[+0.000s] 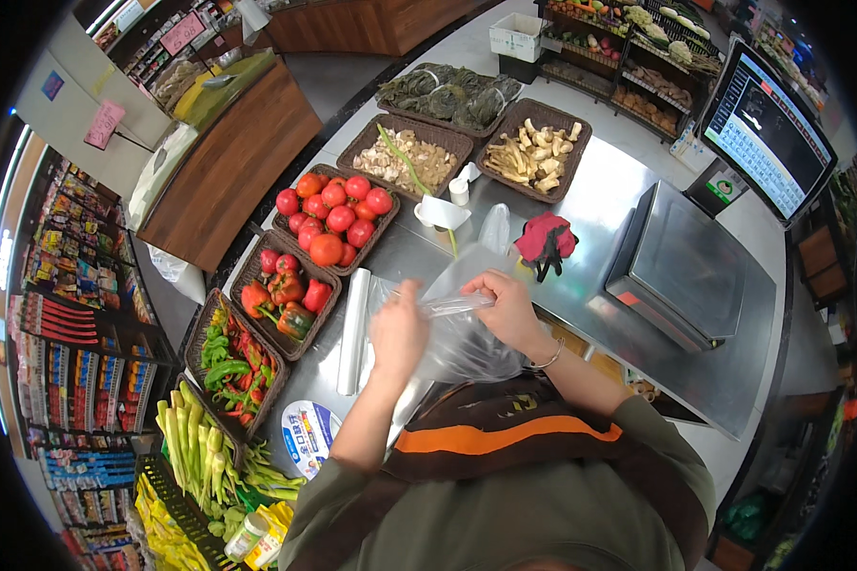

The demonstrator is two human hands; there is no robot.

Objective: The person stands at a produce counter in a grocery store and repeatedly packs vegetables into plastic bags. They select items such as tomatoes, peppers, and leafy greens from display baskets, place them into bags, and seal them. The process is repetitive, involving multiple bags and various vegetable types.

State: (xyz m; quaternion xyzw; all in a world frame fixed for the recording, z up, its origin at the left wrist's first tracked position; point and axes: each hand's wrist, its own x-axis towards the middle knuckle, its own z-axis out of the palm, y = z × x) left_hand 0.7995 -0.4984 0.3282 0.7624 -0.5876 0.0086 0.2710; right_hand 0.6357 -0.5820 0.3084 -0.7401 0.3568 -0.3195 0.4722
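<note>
Both hands pull at the mouth of a clear plastic bag in front of my body, over the metal counter's near edge. My left hand, slightly blurred, grips the bag's left side. My right hand, with a bracelet at the wrist, pinches its gathered rim. Just left of my left hand lies a roll of clear plastic bags on the counter. Beyond my right hand are a red and black glove-like cloth item and another thin clear bag. Whether the held bag contains anything is unclear.
Wicker baskets of tomatoes, peppers, chillies, garlic and mushrooms line the counter. A weighing scale stands at right beside a touch screen. Green stalks lie at lower left.
</note>
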